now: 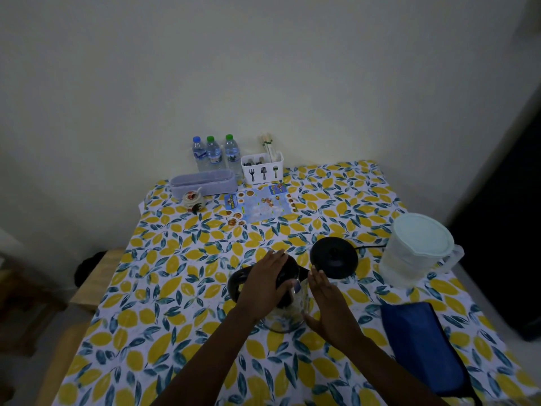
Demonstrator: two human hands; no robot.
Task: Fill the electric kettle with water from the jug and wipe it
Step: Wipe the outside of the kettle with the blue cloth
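My left hand lies flat over the black lid of the clear glass electric kettle, fingers spread and pressing down rather than gripping. My right hand is open too, palm against the kettle's right wall to steady it. The kettle stands off its round black power base, which sits just behind it on the lemon-print counter.

I judge I'm working the lid open. To do it well, I should brace the glass body firmly, lift the lid fully clear, and keep the kettle upright.

The frosted plastic jug with the pale lid waits at the right, and the folded blue cloth lies near me for wiping.
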